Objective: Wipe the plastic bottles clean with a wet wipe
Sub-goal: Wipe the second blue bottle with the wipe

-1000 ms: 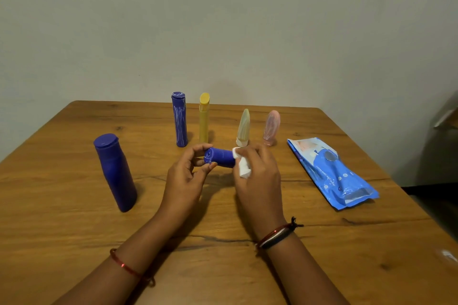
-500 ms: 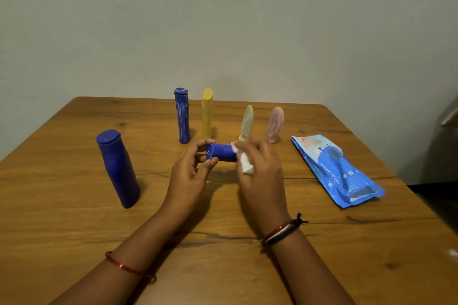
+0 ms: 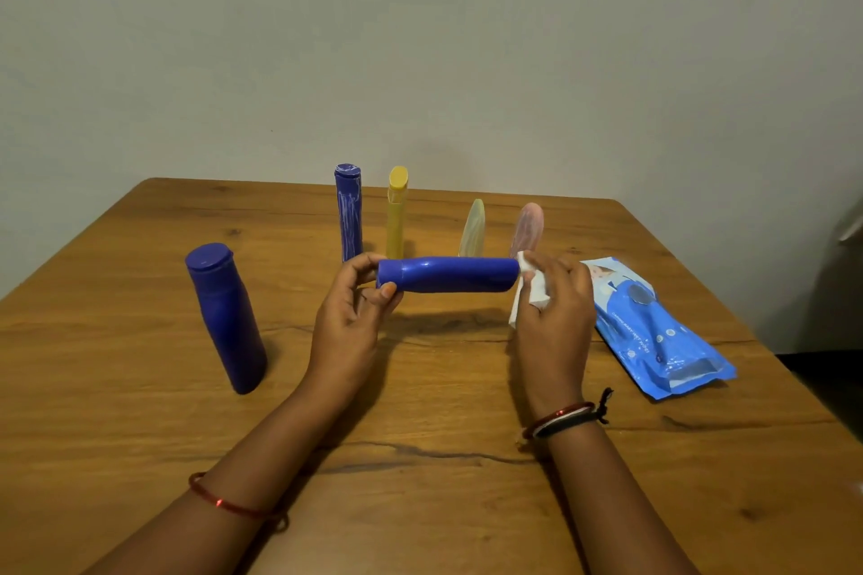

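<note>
1. Holding level above the middle of the tabletop [image 3: 140, 388], the blue bottle [image 3: 448, 274] lies sideways between the two hands, cap end towards nine o'clock.
2. Left hand [image 3: 348, 322]: thumb and fingertips pinch the cap end, fingers curled round it.
3. Right hand [image 3: 553, 313]: fingers bunched around the wet wipe [image 3: 530, 289], which presses against the bottle's base at three o'clock.
4. Handling call: it looks like light, stiff plastic with a glossy skin, likely slick once damp, so a firm pinch at the cap shoulder seems the safest hold while the wipe runs along the body.
5. Waiting upright: a larger blue bottle [image 3: 226, 317] at nine o'clock; at twelve o'clock a streaked blue tube [image 3: 348, 212], a yellow bottle [image 3: 397, 212], a pale green bottle [image 3: 472, 229] and a pink bottle [image 3: 530, 226].
6. The wipes pack [image 3: 654, 327] lies flat at three o'clock, just beside the right hand.
</note>
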### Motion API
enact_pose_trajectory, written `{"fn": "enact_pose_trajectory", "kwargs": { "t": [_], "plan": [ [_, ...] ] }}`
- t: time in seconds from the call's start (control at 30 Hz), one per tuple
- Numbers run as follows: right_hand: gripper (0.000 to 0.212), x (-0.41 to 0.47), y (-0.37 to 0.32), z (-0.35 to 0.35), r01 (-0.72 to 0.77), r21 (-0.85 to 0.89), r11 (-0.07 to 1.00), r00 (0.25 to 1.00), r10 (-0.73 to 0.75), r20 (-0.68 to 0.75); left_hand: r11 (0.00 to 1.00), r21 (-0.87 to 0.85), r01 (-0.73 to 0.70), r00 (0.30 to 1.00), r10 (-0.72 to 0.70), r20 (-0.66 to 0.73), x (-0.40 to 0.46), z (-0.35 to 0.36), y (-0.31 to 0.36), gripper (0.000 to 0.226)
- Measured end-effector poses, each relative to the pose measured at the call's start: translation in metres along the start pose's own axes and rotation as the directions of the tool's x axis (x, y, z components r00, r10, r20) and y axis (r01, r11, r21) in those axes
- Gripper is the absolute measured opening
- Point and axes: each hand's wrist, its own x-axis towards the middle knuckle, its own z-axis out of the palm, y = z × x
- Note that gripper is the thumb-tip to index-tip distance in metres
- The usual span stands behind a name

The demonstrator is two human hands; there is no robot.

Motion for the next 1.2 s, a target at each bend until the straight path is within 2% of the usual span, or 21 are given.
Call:
{"fn": "enact_pose_trajectory", "kwargs": {
  "t": [0.1,0.33,0.43,0.53,0.67,0.77,0.83,0.93,1.1,1.2],
  "plan": [
    [0.024,-0.002,-0.002,-0.002,0.08,0.044,0.996,0.996,-0.078,-0.038,0.999,0.039,-0.003,1.0,0.003,-0.004,0.0,-0.001,-0.002,0.032],
    [0.022,-0.006,-0.009,0.003,0.058,0.04,0.998,0.995,-0.061,0.081,0.995,0.101,0.012,1.0,-0.013,0.007,-0.003,0.01,0.001,0.031],
    [0.023,-0.012,-0.017,0.004,0.091,0.035,0.995,0.984,-0.095,0.149,0.99,0.138,0.017,1.0,-0.017,-0.006,-0.004,0.012,0.002,0.031],
    [0.027,-0.025,-0.028,0.008,0.132,0.05,0.99,0.957,-0.141,0.253,0.984,0.175,0.015,1.0,-0.01,-0.029,-0.005,0.016,0.001,0.031],
    [0.042,-0.035,-0.039,0.013,0.254,0.026,0.967,0.896,-0.246,0.37,0.981,0.195,0.009,1.0,-0.006,-0.013,-0.006,0.017,0.0,0.031],
    [0.043,-0.034,-0.04,0.012,0.281,0.015,0.959,0.896,-0.268,0.354,0.983,0.184,0.001,1.0,-0.001,0.003,-0.006,0.017,0.0,0.031],
    [0.035,-0.029,-0.036,0.008,0.235,0.022,0.972,0.926,-0.231,0.298,0.988,0.154,0.002,1.0,-0.003,0.003,-0.006,0.016,-0.001,0.032],
    [0.027,-0.014,-0.024,0.001,0.085,0.025,0.996,0.979,-0.089,0.185,0.991,0.133,-0.01,1.0,0.008,0.016,-0.004,0.01,0.0,0.032],
    [0.024,0.002,-0.002,-0.008,-0.182,-0.002,0.983,0.977,0.181,0.114,0.994,0.1,-0.039,0.999,0.036,0.033,0.002,0.001,0.004,0.035],
    [0.027,0.001,-0.003,-0.006,-0.163,0.033,0.986,0.982,0.159,0.104,0.998,0.052,-0.045,0.999,0.044,0.027,0.002,0.001,0.007,0.036]
  ]
}}
